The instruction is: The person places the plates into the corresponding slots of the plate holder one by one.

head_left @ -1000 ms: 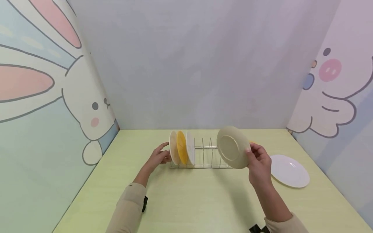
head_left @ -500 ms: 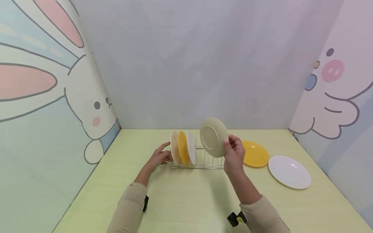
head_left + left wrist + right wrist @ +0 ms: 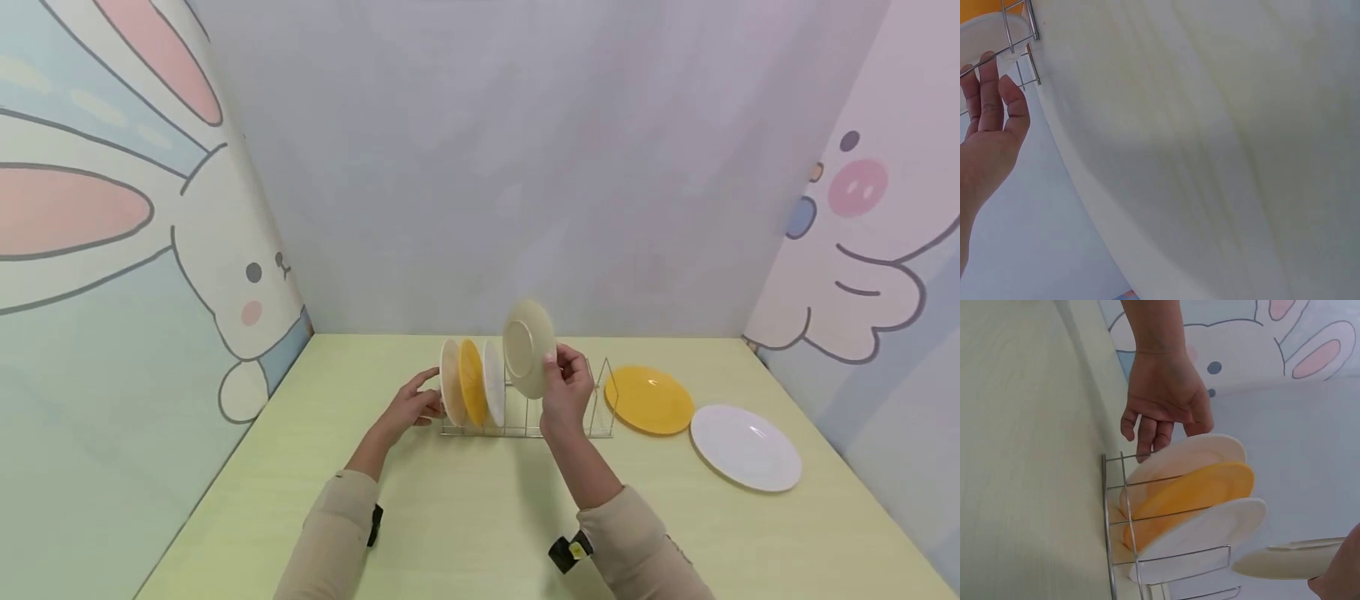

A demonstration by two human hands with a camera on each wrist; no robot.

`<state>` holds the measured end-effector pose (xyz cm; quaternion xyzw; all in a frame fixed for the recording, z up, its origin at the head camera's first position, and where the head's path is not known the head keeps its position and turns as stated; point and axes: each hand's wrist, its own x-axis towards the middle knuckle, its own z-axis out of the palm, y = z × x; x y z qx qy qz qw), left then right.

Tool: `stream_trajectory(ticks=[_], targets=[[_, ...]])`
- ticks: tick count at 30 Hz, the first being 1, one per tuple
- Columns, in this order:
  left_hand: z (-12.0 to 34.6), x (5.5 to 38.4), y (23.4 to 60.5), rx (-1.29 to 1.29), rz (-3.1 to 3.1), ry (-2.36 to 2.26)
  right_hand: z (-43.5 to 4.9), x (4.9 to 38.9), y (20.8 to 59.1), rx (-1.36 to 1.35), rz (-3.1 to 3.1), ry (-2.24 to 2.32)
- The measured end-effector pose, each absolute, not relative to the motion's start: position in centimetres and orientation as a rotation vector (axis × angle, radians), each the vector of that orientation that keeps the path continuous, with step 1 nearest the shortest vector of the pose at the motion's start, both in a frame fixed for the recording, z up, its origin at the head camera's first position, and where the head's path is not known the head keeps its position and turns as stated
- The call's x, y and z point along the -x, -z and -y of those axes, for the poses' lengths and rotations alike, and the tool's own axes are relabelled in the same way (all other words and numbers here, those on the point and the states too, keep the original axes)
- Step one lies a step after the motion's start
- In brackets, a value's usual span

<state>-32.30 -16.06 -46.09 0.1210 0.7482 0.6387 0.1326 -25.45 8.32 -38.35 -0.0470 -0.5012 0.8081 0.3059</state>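
Observation:
My right hand [image 3: 567, 392] pinches a cream plate [image 3: 528, 348] by its edge, thumb on the underside. The plate is held nearly upright above the middle of a wire dish rack [image 3: 555, 435], its underside partly facing the head camera. Standing in the rack's left part are a cream plate [image 3: 452, 383], a yellow plate [image 3: 472, 383] and a white plate [image 3: 492, 383]. My left hand [image 3: 408, 407] is at the rack's left end; its fingertips touch the end wire [image 3: 997, 55] beside the cream plate, the fingers loosely extended.
To the right of the rack, a yellow plate [image 3: 649, 400] lies flat on the table [image 3: 465, 517]. Beside it a larger white plate [image 3: 745, 447] lies flat. A grey wall [image 3: 487, 167] stands behind, with cartoon-printed walls at both sides.
My right hand has carried the cream plate leftward to above the rack's middle and turned it more edge-on. The yellow plate on the table has come into full view. My left hand stays put.

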Motion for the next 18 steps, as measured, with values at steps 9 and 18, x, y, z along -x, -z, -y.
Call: stream_trajectory(ticks=[9,18], targets=[[16.1,32.5,46.6,-0.363,-2.206,-1.851,-7.1,25.7,40.3,0.128,1.369,-2.103],[16.0,32.5,46.6,-0.336,-2.225,-1.841,-6.3,25.7,42.3,0.087,1.464,-2.031]])
